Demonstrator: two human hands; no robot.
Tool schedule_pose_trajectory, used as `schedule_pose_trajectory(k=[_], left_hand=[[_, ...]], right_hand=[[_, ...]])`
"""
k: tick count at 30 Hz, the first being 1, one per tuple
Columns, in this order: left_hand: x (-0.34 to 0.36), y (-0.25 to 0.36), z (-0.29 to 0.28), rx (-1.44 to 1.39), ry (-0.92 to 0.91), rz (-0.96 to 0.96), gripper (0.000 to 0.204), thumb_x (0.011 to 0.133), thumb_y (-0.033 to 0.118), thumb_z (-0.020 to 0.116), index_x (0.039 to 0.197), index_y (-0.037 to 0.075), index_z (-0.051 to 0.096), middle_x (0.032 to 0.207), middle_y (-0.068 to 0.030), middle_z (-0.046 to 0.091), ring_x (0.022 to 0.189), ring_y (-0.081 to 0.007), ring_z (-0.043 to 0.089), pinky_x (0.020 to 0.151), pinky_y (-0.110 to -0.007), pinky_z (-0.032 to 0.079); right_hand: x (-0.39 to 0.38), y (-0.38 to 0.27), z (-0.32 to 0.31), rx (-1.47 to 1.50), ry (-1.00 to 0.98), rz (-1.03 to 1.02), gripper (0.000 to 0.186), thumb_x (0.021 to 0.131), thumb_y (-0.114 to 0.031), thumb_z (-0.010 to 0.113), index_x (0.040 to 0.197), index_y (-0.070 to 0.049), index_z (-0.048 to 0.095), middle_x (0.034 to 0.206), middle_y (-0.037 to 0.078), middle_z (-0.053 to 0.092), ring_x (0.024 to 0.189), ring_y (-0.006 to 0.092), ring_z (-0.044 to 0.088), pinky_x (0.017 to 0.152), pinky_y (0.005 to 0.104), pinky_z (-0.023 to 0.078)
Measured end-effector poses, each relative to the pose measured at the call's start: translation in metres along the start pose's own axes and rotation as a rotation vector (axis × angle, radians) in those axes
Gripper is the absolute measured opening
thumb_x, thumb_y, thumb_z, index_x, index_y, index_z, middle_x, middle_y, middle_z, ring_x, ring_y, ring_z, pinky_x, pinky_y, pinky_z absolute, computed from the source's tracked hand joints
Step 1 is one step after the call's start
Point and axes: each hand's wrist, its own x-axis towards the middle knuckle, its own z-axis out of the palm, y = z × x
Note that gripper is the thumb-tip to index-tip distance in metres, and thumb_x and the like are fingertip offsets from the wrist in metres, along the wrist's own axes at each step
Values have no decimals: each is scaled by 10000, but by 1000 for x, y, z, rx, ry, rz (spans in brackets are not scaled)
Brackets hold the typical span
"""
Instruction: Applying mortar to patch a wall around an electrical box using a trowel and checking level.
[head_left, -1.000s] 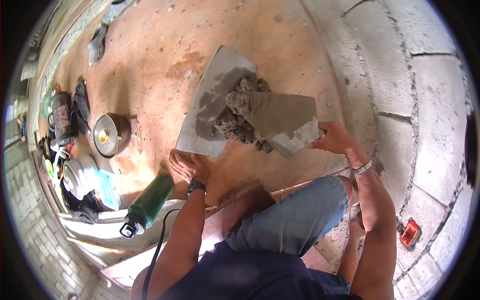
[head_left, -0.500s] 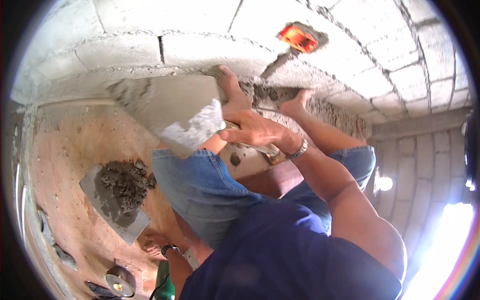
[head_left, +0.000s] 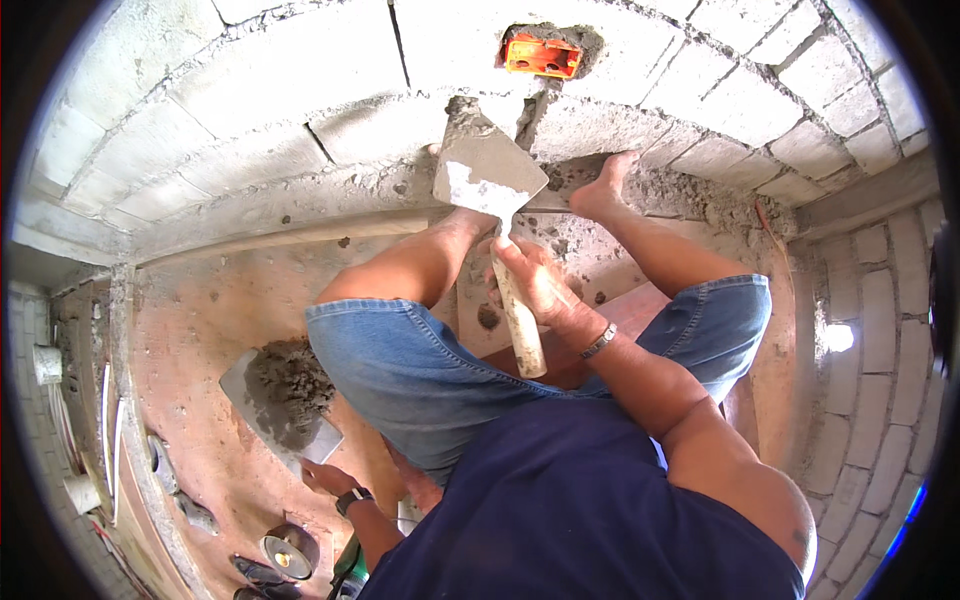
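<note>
My right hand (head_left: pixel 535 282) grips the light handle of a trowel (head_left: pixel 489 160), its pale-streaked blade pointing at the block wall (head_left: pixel 290 80), with grey mortar at the tip. Whether the tip touches the wall I cannot tell. Just above and right of it, an orange box (head_left: pixel 539 55) is set in a mortar-rimmed recess, with a narrow groove below. At lower left, my left hand (head_left: pixel 328 478) rests with fingers stretched out beside a flat grey board (head_left: pixel 247 383) bearing a heap of wet mortar (head_left: pixel 290 385); actual contact with the board is unclear.
My bare legs and feet (head_left: pixel 605 185) frame the trowel at the wall's base. The stained floor (head_left: pixel 180 360) holds a lidded pot (head_left: pixel 288 553), dark footwear (head_left: pixel 262 575) and a partly hidden green object (head_left: pixel 350 560). Block walls and ledges curve along both sides.
The view has swung toward the wall. My right hand has carried the trowel up and turned it tip-first to the wall below the orange box. My left hand remains beside the board.
</note>
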Motion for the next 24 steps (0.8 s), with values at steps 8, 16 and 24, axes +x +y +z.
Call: schedule_pose_trajectory(k=[8,16,24], left_hand=[[-17,198,58,-518,-177,173,464,950,328,474,1173,-76,520,1215,-227,539,1098,-302,563,906,-388,477],[-124,329,48,-528,-1286,552,508,940,335,475,1290,-33,449,1258,-211,518,1124,-313,549,954,-404,438],[-206,363,65,22,-1466,933,582,816,214,699,1282,-29,448,1068,-212,618,928,-276,638,777,-358,511]], right_hand=[[37,6,26,403,201,-62,281,892,-302,613,920,-41,513,673,51,535,515,141,530,470,290,462],[76,-11,37,507,266,-54,280,890,-272,614,952,-18,515,707,59,540,545,152,545,464,307,461],[105,-13,53,41,403,-121,520,853,-290,636,1248,15,489,975,131,595,832,174,578,698,286,489]])
